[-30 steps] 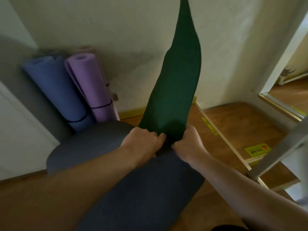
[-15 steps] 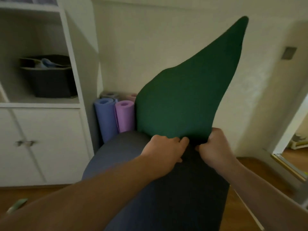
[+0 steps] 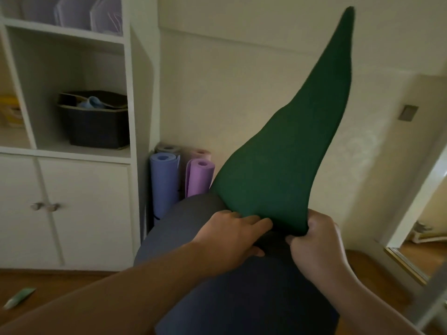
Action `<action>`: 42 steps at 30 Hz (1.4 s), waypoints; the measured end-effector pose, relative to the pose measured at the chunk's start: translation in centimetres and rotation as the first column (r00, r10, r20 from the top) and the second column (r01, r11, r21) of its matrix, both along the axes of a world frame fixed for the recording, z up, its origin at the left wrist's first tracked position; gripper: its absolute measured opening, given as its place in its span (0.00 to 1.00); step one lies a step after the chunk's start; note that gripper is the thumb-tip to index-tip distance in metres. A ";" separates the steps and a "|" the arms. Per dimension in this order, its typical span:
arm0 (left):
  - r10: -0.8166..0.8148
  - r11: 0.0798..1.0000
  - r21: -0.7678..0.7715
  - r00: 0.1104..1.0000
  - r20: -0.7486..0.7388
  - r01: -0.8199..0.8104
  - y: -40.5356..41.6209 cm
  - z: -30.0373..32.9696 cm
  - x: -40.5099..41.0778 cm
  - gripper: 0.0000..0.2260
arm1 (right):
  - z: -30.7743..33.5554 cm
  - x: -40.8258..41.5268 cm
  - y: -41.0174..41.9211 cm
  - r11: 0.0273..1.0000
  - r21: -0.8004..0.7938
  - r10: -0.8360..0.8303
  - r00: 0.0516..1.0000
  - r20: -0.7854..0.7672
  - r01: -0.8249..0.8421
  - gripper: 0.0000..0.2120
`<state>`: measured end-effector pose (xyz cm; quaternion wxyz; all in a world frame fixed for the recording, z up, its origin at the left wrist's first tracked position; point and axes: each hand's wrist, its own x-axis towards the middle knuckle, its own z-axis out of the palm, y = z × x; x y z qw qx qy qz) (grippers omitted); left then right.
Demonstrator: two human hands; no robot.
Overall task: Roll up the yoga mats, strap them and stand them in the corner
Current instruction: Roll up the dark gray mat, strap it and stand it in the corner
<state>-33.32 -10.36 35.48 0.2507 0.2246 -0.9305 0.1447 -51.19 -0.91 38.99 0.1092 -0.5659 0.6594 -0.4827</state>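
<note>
A dark green yoga mat [image 3: 287,165] is lifted in front of me, its free corner pointing up to the right. Its grey-blue underside [image 3: 242,293] drapes down toward me. My left hand [image 3: 229,235] holds the mat's lower edge from the left with fingers laid over it. My right hand [image 3: 314,240] grips the same edge from the right, fingers curled round it. In the corner stand rolled mats: a blue one [image 3: 164,184], a purple one [image 3: 199,177], a pink one [image 3: 200,153] and a grey one [image 3: 168,149] behind them.
A white cabinet [image 3: 79,209] with doors and open shelves fills the left; a dark bin [image 3: 96,122] sits on a shelf. A small green tube [image 3: 20,297] lies on the wooden floor at lower left. A mirror frame [image 3: 406,264] leans at right.
The view has swung up and left, bringing the cabinet into sight. The green mat's raised corner has swept to the right and stretched taller. Both hands keep their hold on its lower edge.
</note>
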 end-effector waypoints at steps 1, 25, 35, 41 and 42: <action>-0.006 1.000 -0.025 1.000 -0.006 0.005 0.5 0.4 0.0 0.21 | 0.4 -0.1 0.5 1.000 -0.003 0.009 1.000 0.001 -0.009 0.23; 0.199 0.933 0.294 0.978 0.062 -0.209 7.1 2.7 2.1 0.26 | 1.5 -1.5 -1.9 0.914 0.038 0.400 0.914 0.066 -0.403 0.29; 0.221 0.597 0.695 0.914 0.339 -0.402 0.5 -3.5 9.6 0.53 | -4.9 -0.1 -10.9 0.901 0.298 0.309 0.948 0.073 -0.317 0.23; 0.332 0.523 0.660 0.842 0.425 -0.539 -0.2 -6.9 11.3 0.28 | -6.6 0.7 -9.7 0.899 0.438 0.188 0.922 -0.337 -0.023 0.48; 0.329 0.561 0.621 0.836 0.440 -0.548 -0.1 -6.9 11.1 0.27 | -7.1 1.2 -8.8 0.932 0.358 0.134 0.870 -0.474 0.051 0.52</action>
